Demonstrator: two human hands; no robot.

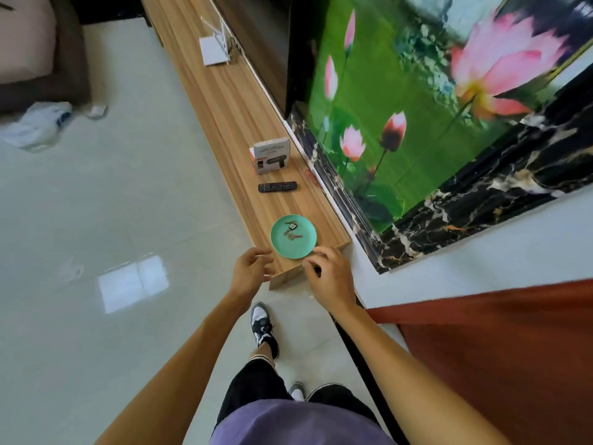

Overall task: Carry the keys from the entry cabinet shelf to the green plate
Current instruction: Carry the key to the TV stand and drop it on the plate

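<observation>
We judge the carrying done: the keys [291, 231] lie on the green plate [303, 248], which sits at the near end of the wooden tabletop [224, 117], close to its corner. What remains, as we read it, is only to draw both hands clear without nudging the plate toward the edge — no fresh grasp is called for. Our left hand [252, 273] hovers just beside the plate, fingers loosely curled and apart, holding nothing. Our right hand [329, 279] is at the plate's near rim with fingers bunched together — whether they touch or pinch the rim, we cannot tell.
</observation>
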